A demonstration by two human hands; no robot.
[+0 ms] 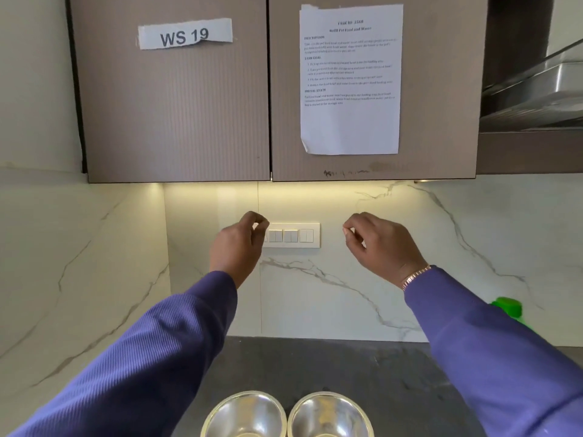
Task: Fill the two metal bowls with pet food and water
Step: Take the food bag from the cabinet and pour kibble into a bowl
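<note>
Your view is filled first by the marble wall (pixel 331 288) and the two brown cabinet doors (pixel 176 99) above it. The left door carries a label (pixel 185 33) reading "WS 19"; the right one carries a printed sheet (pixel 350 80). Below runs the dark counter (pixel 394 376). Both your arms, in purple sleeves (pixel 151 351), reach up and forward over it. At the bottom edge, two metal bowls (pixel 246 416) sit side by side on the counter, nearly touching, cut off by the frame. Your left hand (pixel 239 247) is raised before the switch plate (pixel 295 235), fingers curled, holding nothing. Your right hand (pixel 378 244) is raised just right of the plate, fingers curled likewise, gripping nothing, a bracelet (pixel 415 276) at its wrist. A green cap (pixel 508 307) peeks out behind your right sleeve.
</note>
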